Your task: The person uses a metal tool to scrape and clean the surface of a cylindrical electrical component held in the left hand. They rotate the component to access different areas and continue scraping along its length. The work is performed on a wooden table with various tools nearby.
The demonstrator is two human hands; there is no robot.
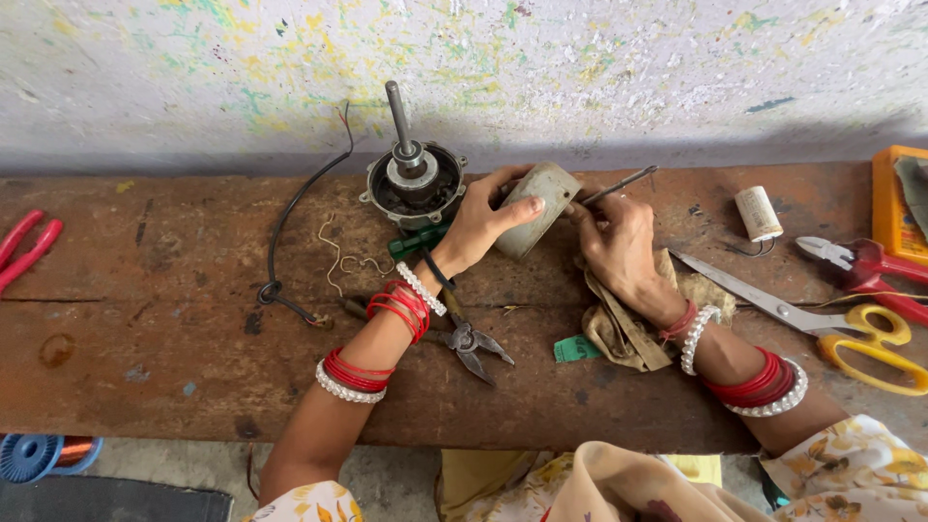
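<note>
My left hand (481, 220) grips a grey rounded block-shaped part (537, 208) tilted above the brown wooden bench (174, 319). My right hand (619, 246) holds a thin metal tool (619, 184) whose tip meets the part's right end. Just behind my left hand stands a small motor (416, 184) with an upright steel shaft, with a green-handled tool (418, 240) lying in front of it. A black wire (290, 217) curls from the motor to the left.
Pliers (472, 343) lie under my left forearm. A dirty rag (619, 324) and a green tag (577, 348) sit under my right wrist. Yellow-handled scissors (822, 324), red pliers (870, 266), a white capacitor (757, 213) and a yellow box (894, 208) are at right. Red-handled tool (24, 249) far left.
</note>
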